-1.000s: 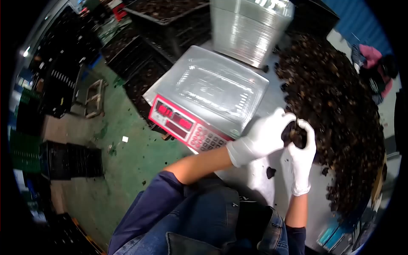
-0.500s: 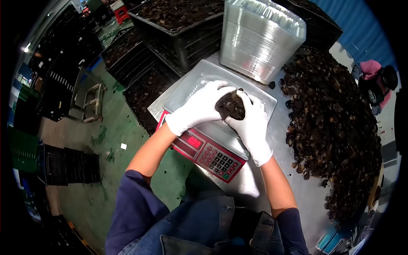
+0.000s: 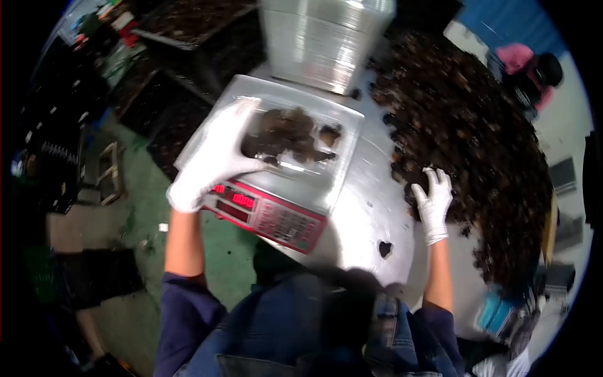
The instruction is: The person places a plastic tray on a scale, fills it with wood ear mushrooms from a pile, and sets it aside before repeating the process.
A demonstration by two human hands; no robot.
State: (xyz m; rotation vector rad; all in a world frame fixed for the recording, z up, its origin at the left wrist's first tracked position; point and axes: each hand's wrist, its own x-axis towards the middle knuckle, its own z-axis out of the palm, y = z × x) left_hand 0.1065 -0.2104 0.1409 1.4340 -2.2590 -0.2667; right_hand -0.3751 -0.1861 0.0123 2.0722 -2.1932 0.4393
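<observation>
With fingers (image 3: 250, 164) spread, the left hand (image 3: 213, 151) is held beside dark pieces (image 3: 286, 132) on the scale (image 3: 321, 191), the right hand (image 3: 434, 204) at the pile (image 3: 465, 138); spillage could be caused by a left-hand bump.

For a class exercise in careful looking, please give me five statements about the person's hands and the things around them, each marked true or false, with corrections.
1. The left hand is over the scale. True.
2. The right hand is on the scale. False: it is at the edge of the dark pile.
3. Some dark pieces lie on top of the scale. True.
4. Both hands are bare. False: both wear white gloves.
5. A single dark piece lies apart from the pile on the table. True.
</observation>
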